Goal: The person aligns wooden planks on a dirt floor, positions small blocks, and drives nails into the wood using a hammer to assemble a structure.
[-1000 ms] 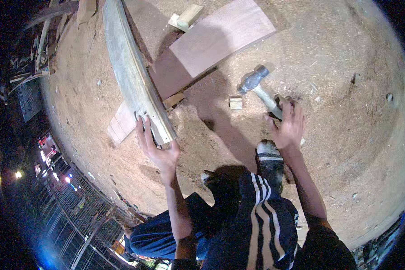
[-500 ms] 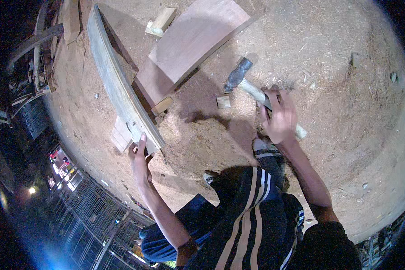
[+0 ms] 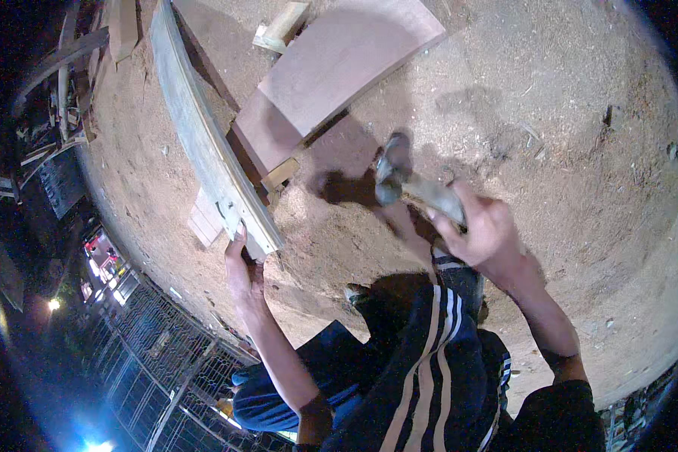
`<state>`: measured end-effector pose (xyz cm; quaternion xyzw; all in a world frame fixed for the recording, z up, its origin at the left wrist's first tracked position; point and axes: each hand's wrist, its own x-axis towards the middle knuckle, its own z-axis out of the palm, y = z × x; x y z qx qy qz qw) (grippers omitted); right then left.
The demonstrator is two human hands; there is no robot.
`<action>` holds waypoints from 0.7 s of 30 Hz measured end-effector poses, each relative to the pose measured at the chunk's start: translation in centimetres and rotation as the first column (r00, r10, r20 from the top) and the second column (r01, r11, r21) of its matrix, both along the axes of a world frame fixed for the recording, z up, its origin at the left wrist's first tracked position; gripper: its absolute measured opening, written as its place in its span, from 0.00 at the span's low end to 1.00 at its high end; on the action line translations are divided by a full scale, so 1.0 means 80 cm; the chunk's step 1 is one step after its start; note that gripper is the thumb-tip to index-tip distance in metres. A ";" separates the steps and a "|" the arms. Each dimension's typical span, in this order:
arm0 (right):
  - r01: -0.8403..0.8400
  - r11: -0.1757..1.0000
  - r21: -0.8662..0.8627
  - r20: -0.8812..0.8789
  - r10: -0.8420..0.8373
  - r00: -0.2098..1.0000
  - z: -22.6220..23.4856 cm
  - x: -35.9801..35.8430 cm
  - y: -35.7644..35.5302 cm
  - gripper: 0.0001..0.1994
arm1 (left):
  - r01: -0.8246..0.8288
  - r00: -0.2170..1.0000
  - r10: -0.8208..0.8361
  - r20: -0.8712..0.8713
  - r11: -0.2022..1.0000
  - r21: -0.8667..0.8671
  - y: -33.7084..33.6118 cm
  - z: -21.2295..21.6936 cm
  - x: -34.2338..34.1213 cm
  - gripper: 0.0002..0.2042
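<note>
My right hand (image 3: 484,230) is closed round the wooden handle of a hammer (image 3: 396,160), its dark metal head to the left of my fist and slightly blurred. At the near end of a long, curved, pale wooden plank (image 3: 198,135), my left hand (image 3: 244,265) grips the wood, thumb on top. The plank runs away from me toward the far left. Under its near part a lighter piece of wood (image 3: 206,218) sticks out to the left. A small wood block (image 3: 281,174) lies just right of the plank.
A broad reddish board (image 3: 346,53) lies on the sandy ground (image 3: 550,113) right of the plank. Beyond it sits a short wood offcut (image 3: 282,27). Timber pieces (image 3: 64,98) are heaped at far left, near a wire mesh fence (image 3: 154,361). My striped trouser legs (image 3: 422,361) are below.
My right hand has moved slightly down and right, and the hammer's head has swung lower and a bit left. A small block beside it has gone from sight. The left hand keeps its grip.
</note>
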<state>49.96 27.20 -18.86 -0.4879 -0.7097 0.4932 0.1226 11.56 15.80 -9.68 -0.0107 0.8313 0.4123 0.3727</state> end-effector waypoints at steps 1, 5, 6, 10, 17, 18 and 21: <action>-0.113 0.993 -0.033 0.015 0.113 0.993 0.008 -0.003 0.000 0.17 | -0.013 1.000 0.013 -0.020 1.000 -0.003 0.010 0.005 0.012 0.27; -0.453 0.887 0.087 -0.038 0.458 0.888 0.010 -0.051 -0.011 0.24 | 0.014 0.997 -0.017 -0.073 0.999 -0.035 0.023 0.011 0.025 0.26; -0.532 0.840 0.109 -0.017 0.536 0.844 0.004 -0.070 -0.010 0.27 | 0.005 0.998 -0.008 -0.063 0.999 -0.053 0.022 0.011 0.024 0.26; -0.249 0.506 0.826 -0.159 0.632 0.759 -0.116 -0.141 -0.006 0.29 | 0.014 0.999 -0.017 -0.048 0.998 -0.068 0.016 0.014 0.013 0.25; -0.837 0.503 0.216 -0.045 0.861 0.506 -0.079 -0.207 0.072 0.13 | -0.004 0.999 0.003 -0.053 1.000 -0.020 0.013 0.008 0.015 0.24; -0.837 0.513 0.191 -0.018 0.854 0.520 -0.068 -0.211 0.077 0.18 | -0.004 0.999 0.003 -0.045 1.000 -0.026 0.009 0.008 0.011 0.24; -0.702 0.588 0.401 -0.068 0.783 0.618 -0.081 -0.204 0.074 0.18 | 0.002 1.000 -0.003 -0.026 0.999 -0.037 0.007 -0.001 0.006 0.24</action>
